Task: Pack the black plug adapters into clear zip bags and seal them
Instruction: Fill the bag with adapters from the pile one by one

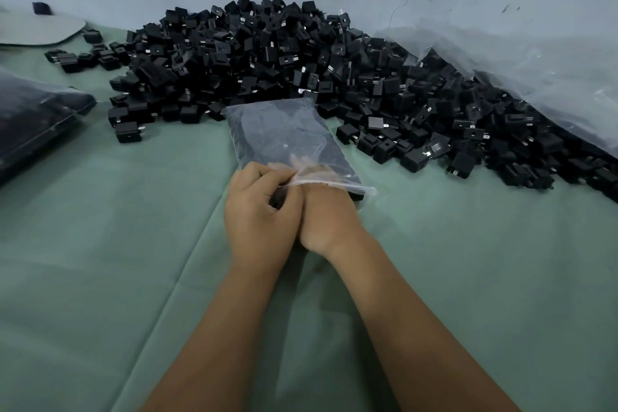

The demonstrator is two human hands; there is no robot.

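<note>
One bag (pixel 287 140) filling: left hand (pixel 261 207) pinches its mouth, right hand (pixel 326 217) reaches inside, grasp hidden; unsealed; big adapter pile (pixel 267 57) left, packed bag (pixel 30 117) at counter's left edge.

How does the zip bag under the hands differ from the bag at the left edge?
The zip bag lies in the middle, its mouth held by the left hand, with the right hand inside it; the left-edge bag lies untouched, partly out of frame. Both are clear with dark contents, on the green cloth.
</note>
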